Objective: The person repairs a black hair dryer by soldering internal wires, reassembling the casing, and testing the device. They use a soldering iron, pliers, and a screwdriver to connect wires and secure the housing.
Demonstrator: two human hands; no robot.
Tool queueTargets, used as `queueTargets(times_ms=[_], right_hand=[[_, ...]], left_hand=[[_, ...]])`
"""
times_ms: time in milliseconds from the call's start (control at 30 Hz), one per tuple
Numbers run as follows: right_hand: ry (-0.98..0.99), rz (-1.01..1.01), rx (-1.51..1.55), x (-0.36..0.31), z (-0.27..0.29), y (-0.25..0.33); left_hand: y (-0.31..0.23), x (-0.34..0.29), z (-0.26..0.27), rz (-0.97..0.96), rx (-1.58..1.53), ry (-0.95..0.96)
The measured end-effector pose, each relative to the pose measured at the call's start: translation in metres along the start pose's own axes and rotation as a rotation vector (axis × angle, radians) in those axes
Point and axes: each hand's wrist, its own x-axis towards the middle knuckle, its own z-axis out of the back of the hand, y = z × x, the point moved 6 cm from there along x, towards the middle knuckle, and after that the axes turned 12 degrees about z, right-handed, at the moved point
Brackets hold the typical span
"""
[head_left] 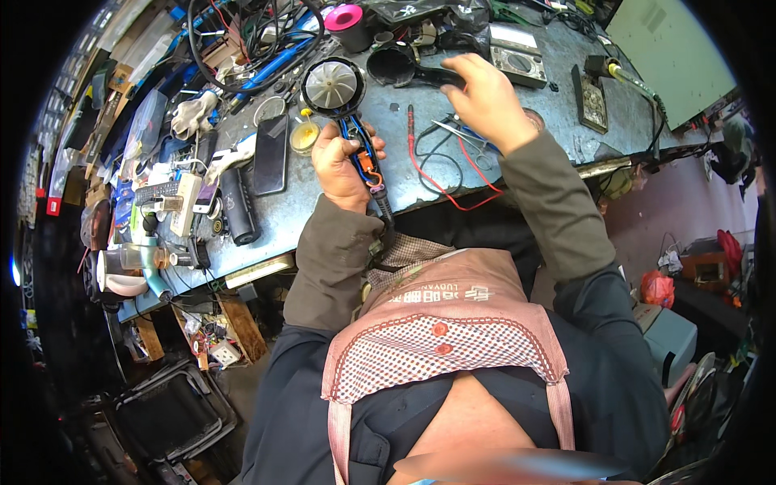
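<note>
An opened hair dryer is upright in my left hand, the fingers wrapped round its handle. Its round end shows a pale bladed fan, and blue wires and an orange part lie bare in the handle. The cord runs down toward my lap. Further right on the bench lies a black casing half, its hollow side up. My right hand has its thumb and fingers on either side of the casing's handle end. A small tin of yellow paste stands beside my left hand.
A red test probe with its lead and scissors lie on the bench. A phone and a black cylinder sit left. A multimeter, a soldering iron and a pink-rimmed spool stand behind.
</note>
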Motion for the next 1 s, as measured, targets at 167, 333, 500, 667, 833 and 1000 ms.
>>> queueTargets(times_ms=[167, 333, 500, 667, 833, 1000], right_hand=[[0.432, -0.055, -0.301, 0.033, -0.061, -0.044], [0.361, -0.105, -0.176, 0.040, -0.070, -0.039], [0.050, -0.139, -0.120, 0.063, -0.045, -0.021], [0.017, -0.319, 0.393, 0.060, -0.008, 0.025], [0.038, -0.144, 0.338, 0.022, 0.006, 0.108], [-0.007, -0.120, 0.218, 0.004, -0.017, 0.134]], left_hand=[[-0.001, 0.001, -0.005, 0.006, -0.094, 0.027], [0.001, -0.001, -0.003, 0.037, -0.132, 0.039], [-0.002, -0.005, -0.010, 0.061, -0.156, 0.034], [0.002, -0.004, -0.004, 0.049, -0.106, 0.016], [0.007, -0.001, -0.008, 0.073, -0.175, 0.053], [0.002, -0.003, -0.012, 0.008, -0.185, 0.104]])
